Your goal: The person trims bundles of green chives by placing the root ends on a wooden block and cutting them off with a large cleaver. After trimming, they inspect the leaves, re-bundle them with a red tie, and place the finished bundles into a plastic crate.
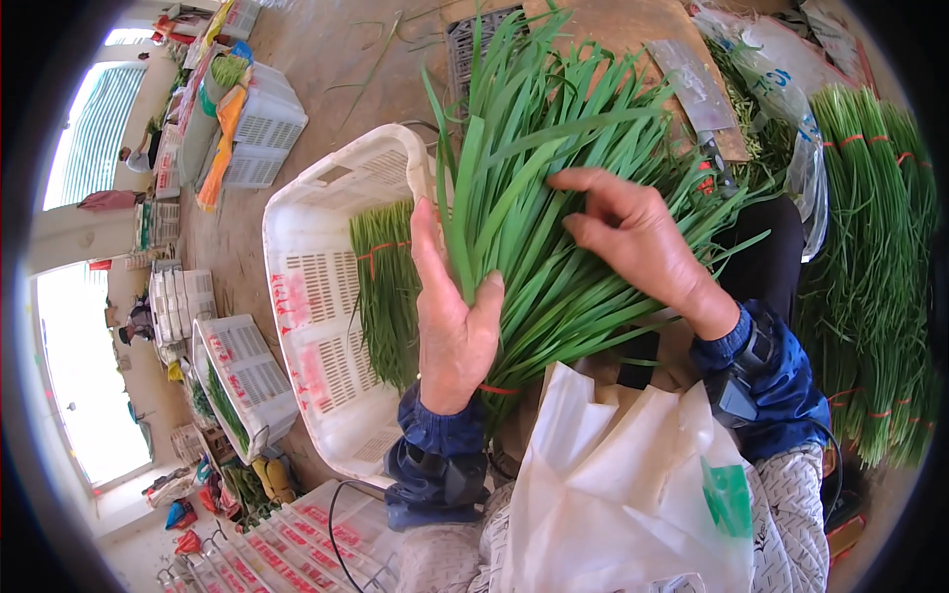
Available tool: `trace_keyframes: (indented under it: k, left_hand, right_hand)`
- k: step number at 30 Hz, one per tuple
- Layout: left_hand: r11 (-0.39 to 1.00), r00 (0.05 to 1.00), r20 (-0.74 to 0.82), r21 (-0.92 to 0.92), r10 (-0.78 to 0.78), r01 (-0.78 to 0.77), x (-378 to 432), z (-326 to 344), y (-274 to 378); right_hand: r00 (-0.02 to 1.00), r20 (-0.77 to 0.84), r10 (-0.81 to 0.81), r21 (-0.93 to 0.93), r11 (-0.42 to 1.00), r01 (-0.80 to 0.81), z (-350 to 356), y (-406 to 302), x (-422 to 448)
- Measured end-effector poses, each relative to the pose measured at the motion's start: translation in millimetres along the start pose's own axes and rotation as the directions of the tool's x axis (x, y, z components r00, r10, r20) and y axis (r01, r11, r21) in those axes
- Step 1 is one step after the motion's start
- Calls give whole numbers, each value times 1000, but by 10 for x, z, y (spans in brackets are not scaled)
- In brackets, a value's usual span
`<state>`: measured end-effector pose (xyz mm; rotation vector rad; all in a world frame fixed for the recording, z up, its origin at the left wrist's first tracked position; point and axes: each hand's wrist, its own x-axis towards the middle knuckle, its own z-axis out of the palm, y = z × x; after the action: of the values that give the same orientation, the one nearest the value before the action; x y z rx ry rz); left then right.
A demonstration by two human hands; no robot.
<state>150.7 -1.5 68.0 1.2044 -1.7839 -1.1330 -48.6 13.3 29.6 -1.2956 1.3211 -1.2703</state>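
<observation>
A large bunch of green garlic chives (pixel 534 222) fans out before me, with a red band (pixel 498 389) near its lower end. My left hand (pixel 460 326) holds the bunch's left side, its fingers extended along the edge and its thumb over the leaves. Over the middle of the leaves is my right hand (pixel 637 237), thumb and index fingertip apart at the surface. Below the hands, a white plastic sheet (pixel 615 482) with a green patch covers my lap. Left of the bunch, a white plastic crate (pixel 296 222) holds banded chives (pixel 385 296).
At the upper right, a cleaver (pixel 689 85) lies on a wooden board (pixel 593 22). Banded chives (pixel 860 296) are piled on the right beside clear plastic (pixel 804 178). More white crates (pixel 252 378) stand at left, where people (pixel 139 320) are in the background. A cable (pixel 334 511) runs near my left sleeve.
</observation>
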Motion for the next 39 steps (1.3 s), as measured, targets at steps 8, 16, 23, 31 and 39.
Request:
trace_keyframes:
  k: [8, 16, 23, 31, 39]
  left_hand:
    - [1000, 1000, 21, 14, -5, 5, -13, -2, 68]
    - [1000, 1000, 31, -20, 6, -5, -4, -26, 70]
    - [997, 1000, -6, -75, 3, -4, -20, -48, 31]
    - [998, 998, 42, -39, 45, -43, 6, -86, 13]
    - [998, 995, 75, -26, 66, -64, 19, -79, 14]
  right_hand:
    - [837, 63, -543, -474, 722, 504, -9, -129, 46]
    - [872, 164, -461, -324, 810, 489, 8, -168, 49]
    - [935, 139, -325, -173, 922, 346, 28, -122, 31]
    - [853, 280, -440, -374, 769, 519, 4, -224, 1]
    - [922, 227, -314, -153, 924, 352, -30, -7, 6]
